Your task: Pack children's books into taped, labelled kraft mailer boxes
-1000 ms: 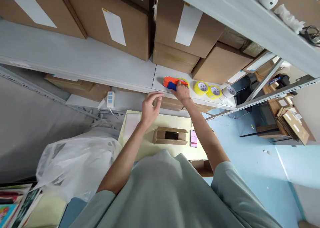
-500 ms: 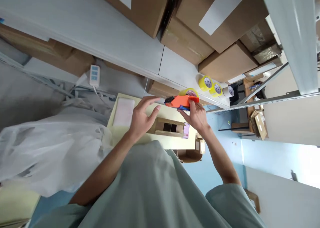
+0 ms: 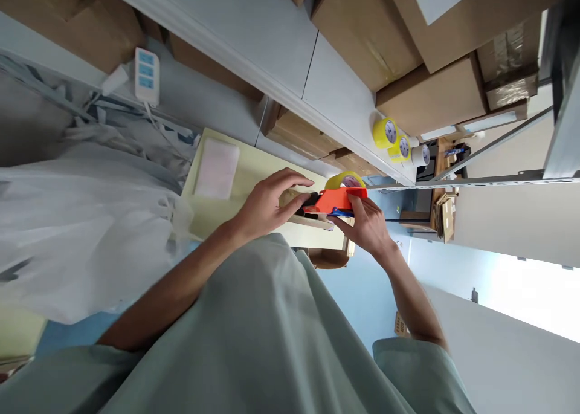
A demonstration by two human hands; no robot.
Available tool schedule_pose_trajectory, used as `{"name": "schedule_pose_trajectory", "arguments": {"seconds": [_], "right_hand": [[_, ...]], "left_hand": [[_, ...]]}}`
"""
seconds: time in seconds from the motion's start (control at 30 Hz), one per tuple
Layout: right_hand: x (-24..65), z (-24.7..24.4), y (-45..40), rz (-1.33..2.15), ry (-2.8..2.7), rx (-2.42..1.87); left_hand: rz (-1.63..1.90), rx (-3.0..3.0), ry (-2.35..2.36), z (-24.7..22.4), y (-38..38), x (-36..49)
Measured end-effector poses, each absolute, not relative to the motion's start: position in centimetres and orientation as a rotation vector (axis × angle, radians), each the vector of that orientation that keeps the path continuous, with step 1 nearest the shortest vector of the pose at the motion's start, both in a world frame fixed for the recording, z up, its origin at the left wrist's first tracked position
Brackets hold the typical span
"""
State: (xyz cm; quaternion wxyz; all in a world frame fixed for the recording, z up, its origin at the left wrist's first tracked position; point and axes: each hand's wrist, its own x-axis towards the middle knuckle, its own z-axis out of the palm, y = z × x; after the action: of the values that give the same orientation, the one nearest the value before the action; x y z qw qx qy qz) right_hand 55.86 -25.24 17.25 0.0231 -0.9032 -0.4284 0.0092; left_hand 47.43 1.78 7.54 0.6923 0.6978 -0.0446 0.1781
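Note:
An orange tape dispenser [image 3: 335, 200] with a yellow roll of tape [image 3: 347, 180] on it is held in my right hand [image 3: 368, 223], whose fingers wrap its right end. The dispenser's black end points left, toward my left hand [image 3: 272, 202]. My left hand's thumb and fingers are apart, on either side of that black end; whether the thumb touches it I cannot tell. Below both hands lies a cardboard box [image 3: 312, 222], mostly hidden by them, on the pale yellow table [image 3: 254, 160].
A white pad [image 3: 217, 168] lies at the table's left. Above runs a grey shelf [image 3: 254, 45] with cardboard boxes [image 3: 367, 33] and yellow tape rolls [image 3: 385, 133]. A white power strip [image 3: 147, 77] hangs upper left, over white plastic sheeting [image 3: 81, 232].
My left hand has moved right and closer to the dispenser's black end, now covering part of the box. The view has shifted, and my right hand still holds the dispenser.

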Motion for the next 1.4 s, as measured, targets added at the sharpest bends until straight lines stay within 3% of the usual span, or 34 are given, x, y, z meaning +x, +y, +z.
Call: {"name": "schedule_pose_trajectory", "arguments": {"seconds": [0.5,1.13,1.4], "right_hand": [[55.7,17.5,-24.2,0.63,-1.323,-2.797],[58.1,20.5,-17.7,1.524,-0.775,-3.004],[59.7,20.9,-16.0,1.534,-0.78,-3.146]], "left_hand": [[0.069,1.327,0.043,3.3,0.8,45.1],[-0.019,0.969,0.531,-2.6,-2.0,43.9],[-0.003,0.912,0.649,-8.5,-3.9,45.9]]}}
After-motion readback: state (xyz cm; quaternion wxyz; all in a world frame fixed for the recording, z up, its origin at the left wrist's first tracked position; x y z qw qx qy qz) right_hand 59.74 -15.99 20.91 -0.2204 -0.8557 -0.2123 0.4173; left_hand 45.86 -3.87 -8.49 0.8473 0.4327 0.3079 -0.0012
